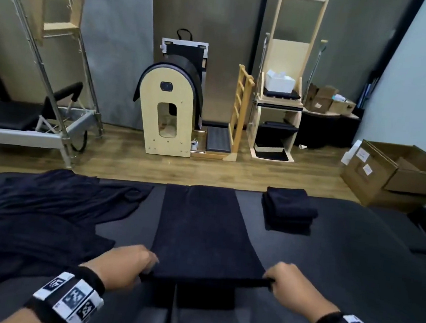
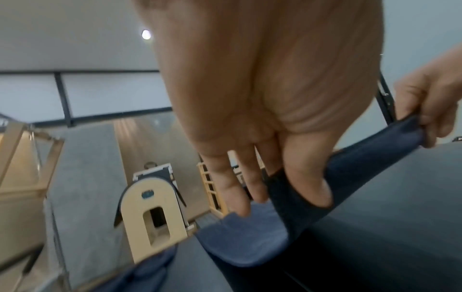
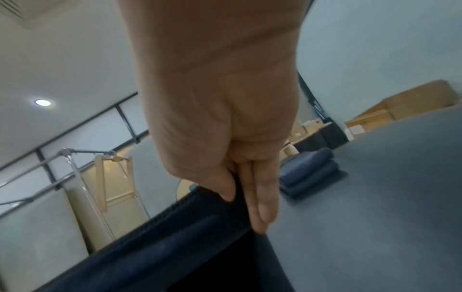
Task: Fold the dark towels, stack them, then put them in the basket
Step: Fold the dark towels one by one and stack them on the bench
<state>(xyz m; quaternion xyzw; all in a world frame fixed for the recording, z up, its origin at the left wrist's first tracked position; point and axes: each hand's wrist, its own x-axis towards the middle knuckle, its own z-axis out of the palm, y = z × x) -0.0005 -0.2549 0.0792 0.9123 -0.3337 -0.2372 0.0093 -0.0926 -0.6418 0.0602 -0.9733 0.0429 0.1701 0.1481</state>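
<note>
A long dark towel (image 1: 200, 228) lies spread lengthwise down the middle of the grey padded table (image 1: 352, 266). My left hand (image 1: 129, 265) pinches its near left corner, thumb on top of the cloth (image 2: 300, 201). My right hand (image 1: 288, 283) pinches the near right corner (image 3: 212, 215) between thumb and fingers. The near edge is lifted a little off the table between both hands. A stack of folded dark towels (image 1: 289, 210) sits at the far right of the table, also in the right wrist view (image 3: 310, 173). No basket is in view.
A heap of unfolded dark towels (image 1: 40, 210) covers the table's left side. Beyond the far edge stand a wooden arched barrel (image 1: 167, 110), a wooden chair frame (image 1: 280, 102), a metal-framed bed (image 1: 28, 122) and open cardboard boxes (image 1: 393, 173) on the wood floor.
</note>
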